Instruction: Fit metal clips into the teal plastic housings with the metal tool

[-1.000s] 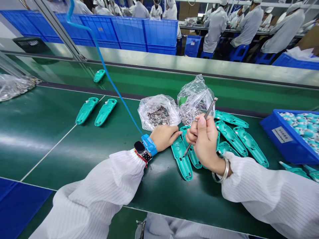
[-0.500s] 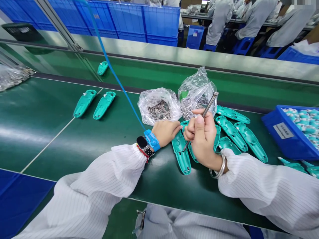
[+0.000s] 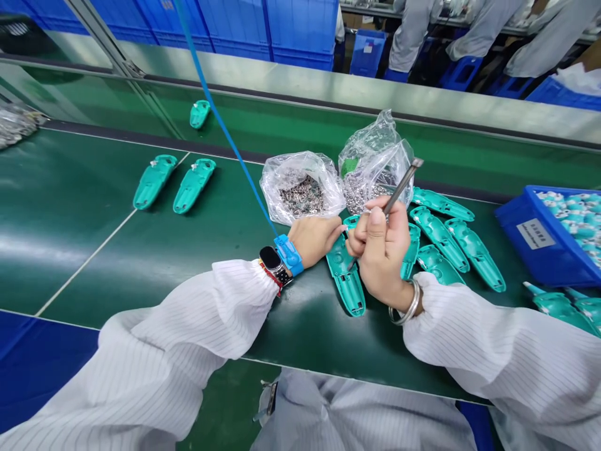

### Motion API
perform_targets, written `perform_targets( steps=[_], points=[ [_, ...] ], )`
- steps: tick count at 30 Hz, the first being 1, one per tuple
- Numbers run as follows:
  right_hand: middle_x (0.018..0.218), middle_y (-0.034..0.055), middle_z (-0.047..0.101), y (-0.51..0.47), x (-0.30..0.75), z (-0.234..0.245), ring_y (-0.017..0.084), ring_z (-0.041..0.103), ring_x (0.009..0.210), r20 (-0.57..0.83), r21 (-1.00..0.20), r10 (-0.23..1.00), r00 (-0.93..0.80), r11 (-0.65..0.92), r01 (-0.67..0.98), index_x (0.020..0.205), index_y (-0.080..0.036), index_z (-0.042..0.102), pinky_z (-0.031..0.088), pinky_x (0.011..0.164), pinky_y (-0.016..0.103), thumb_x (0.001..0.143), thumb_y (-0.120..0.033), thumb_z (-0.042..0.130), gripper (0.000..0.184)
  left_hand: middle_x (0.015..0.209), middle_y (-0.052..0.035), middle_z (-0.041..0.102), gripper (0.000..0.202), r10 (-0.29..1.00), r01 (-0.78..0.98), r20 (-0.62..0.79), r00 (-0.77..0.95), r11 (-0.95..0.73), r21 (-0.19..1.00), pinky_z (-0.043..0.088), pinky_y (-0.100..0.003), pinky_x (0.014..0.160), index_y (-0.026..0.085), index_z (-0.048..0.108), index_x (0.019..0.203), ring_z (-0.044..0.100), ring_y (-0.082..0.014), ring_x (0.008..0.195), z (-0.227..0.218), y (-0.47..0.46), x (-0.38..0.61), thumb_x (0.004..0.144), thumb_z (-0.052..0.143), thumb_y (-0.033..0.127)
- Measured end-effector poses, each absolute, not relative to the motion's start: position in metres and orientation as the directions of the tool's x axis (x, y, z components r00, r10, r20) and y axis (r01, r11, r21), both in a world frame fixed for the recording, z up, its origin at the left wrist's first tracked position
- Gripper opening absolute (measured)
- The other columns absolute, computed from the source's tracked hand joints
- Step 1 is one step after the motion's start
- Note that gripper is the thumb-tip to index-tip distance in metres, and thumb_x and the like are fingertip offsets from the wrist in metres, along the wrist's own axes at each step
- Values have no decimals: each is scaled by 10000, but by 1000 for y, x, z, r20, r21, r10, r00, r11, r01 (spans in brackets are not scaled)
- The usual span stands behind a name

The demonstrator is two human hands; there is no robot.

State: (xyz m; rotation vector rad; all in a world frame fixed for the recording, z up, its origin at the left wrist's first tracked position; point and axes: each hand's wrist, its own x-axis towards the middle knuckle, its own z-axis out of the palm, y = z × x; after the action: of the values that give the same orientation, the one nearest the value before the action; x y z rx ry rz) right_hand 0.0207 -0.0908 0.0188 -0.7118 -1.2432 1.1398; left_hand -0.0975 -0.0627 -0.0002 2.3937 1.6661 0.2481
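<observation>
A teal plastic shell [image 3: 346, 285] lies hollow side up on the green bench, its upper end hidden by my fingers. My left hand [image 3: 315, 240], closed with the fingertips together, holds the shell at that end. It wears a blue wrist strap [image 3: 288, 255] with a cord. In my closed right hand [image 3: 382, 247] is a pair of metal tweezers [image 3: 402, 186], slanted, the lower tip down inside the shell. Whether the tip grips a small part is too small to tell. Just beyond my hands sit an open plastic bag of small metal parts [image 3: 303, 194] and another such bag [image 3: 370, 172].
Several more teal shells [image 3: 439, 238] lie to the right, beside a labelled blue bin [image 3: 530, 238] of white-and-teal parts. Two shells [image 3: 154, 181] lie at the left, and one [image 3: 200, 114] on the green strip behind. The blue cord [image 3: 225, 131] crosses above the bench.
The whole view has shifted a little, so the bench things sit higher. The tweezers' tip stays inside the shell, and both hands keep nearly the same hold.
</observation>
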Motion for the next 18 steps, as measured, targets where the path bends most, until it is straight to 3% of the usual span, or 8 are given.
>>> perform_targets(
  steps=[4,18],
  points=[
    [552,-82,218,-88,21,23,-7,224,374,357,-878,934,11,340,-336,933,-223,337,224,359,113,922,-373,370,154,810,-33,625,449,922,888,58,382,-384,255,193,-270,558,169,587,872,576,-166,751,-2,-63,-99,933,219,419],
    [549,-86,210,-93,16,22,-7,224,379,333,-894,941,-57,296,-336,947,-220,322,236,366,102,932,-365,348,148,816,-41,629,427,931,894,11,366,-354,275,202,-264,555,167,597,880,582,-171,752,2,-62,-97,927,246,406]
  ],
)
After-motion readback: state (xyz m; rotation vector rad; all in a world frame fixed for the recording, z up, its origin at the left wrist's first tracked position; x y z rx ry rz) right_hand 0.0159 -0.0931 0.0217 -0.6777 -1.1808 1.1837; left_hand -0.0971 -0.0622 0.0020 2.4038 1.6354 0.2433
